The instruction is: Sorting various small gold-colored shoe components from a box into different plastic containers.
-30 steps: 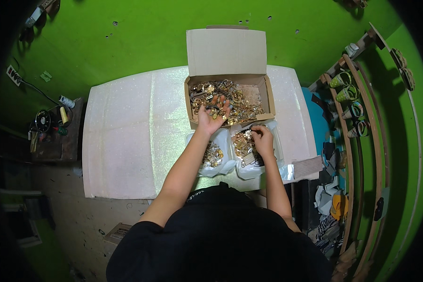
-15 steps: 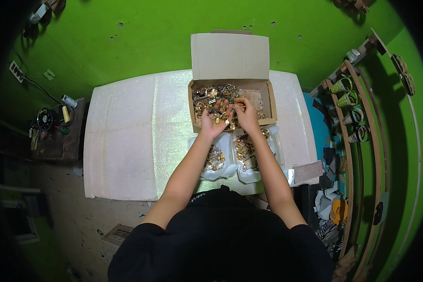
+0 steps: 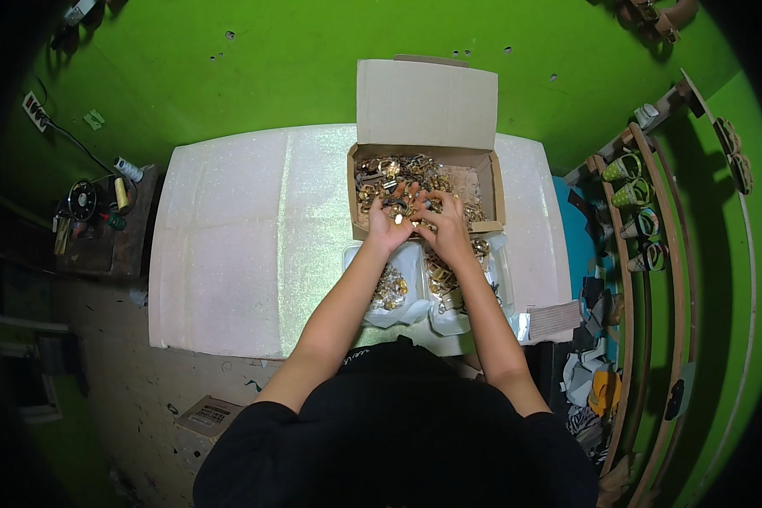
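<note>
A cardboard box (image 3: 499,190) with its lid raised holds a heap of gold and silver metal buckles (image 3: 387,163), mostly on its left side. Over the box's near edge my left hand (image 3: 384,227) is cupped palm up, with several small gold and dark metal buckles lying in it. Against that palm, my right hand (image 3: 447,229) has its fingers bent and drawn together among the pieces; what they pinch is too small to make out. Closer to me, a left plastic tub (image 3: 408,315) holds small shiny pieces, and a right plastic tub (image 3: 505,269) holds larger gold ones, partly behind my right forearm.
All this stands on a pale shimmering tabletop (image 3: 220,245) against a green wall. A ridged grey piece (image 3: 554,322) lies at the table's right corner. Wooden racks with sandals (image 3: 630,193) stand at right, scraps below. A small side table (image 3: 118,245) with spools is at left.
My right hand has come down and closer to the left palm, its fingers now touching the pieces there. The whole view has shifted slightly.
</note>
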Action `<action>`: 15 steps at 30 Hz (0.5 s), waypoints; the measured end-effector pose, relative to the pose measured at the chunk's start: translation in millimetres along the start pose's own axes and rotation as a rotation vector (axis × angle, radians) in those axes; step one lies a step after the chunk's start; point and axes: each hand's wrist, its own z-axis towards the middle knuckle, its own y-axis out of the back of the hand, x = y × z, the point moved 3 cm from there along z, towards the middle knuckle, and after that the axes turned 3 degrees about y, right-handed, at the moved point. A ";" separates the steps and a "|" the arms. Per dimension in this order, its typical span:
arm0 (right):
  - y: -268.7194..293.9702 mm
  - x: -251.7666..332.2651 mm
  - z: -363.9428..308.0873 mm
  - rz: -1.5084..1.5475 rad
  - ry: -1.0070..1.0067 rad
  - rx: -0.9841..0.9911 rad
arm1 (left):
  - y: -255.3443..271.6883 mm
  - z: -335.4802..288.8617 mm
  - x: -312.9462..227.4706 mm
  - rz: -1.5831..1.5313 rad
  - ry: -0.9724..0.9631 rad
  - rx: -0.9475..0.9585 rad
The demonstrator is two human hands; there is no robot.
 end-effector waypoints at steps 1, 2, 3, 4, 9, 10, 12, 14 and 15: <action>-0.9 -0.5 0.1 -0.019 0.011 0.000 | 0.1 0.0 0.6 0.007 -0.002 -0.003; -1.9 -1.6 -0.1 -0.017 0.011 0.001 | 0.2 -0.4 0.7 0.015 -0.005 -0.005; -2.4 -2.2 -0.4 -0.025 0.042 -0.009 | 1.0 -0.4 0.5 0.015 -0.007 -0.006; -3.3 -2.5 -0.6 -0.033 0.072 -0.019 | 1.5 -0.5 0.6 0.017 0.003 0.003; -13.4 -10.9 -2.7 0.124 -0.028 -0.144 | -2.4 -3.1 2.7 -0.004 0.011 0.012; -14.5 -14.9 -4.0 0.214 -0.117 -0.181 | -4.1 -3.9 4.3 -0.013 0.019 -0.024; -13.7 -15.2 -2.4 0.197 -0.128 -0.231 | -4.7 -5.2 4.6 -0.023 0.025 -0.062; -12.6 -15.0 0.8 0.181 -0.139 -0.280 | -3.1 -5.3 1.7 -0.022 0.009 -0.058; -13.2 -18.2 2.1 0.274 -0.176 -0.286 | -3.4 -5.1 2.3 -0.021 0.010 -0.057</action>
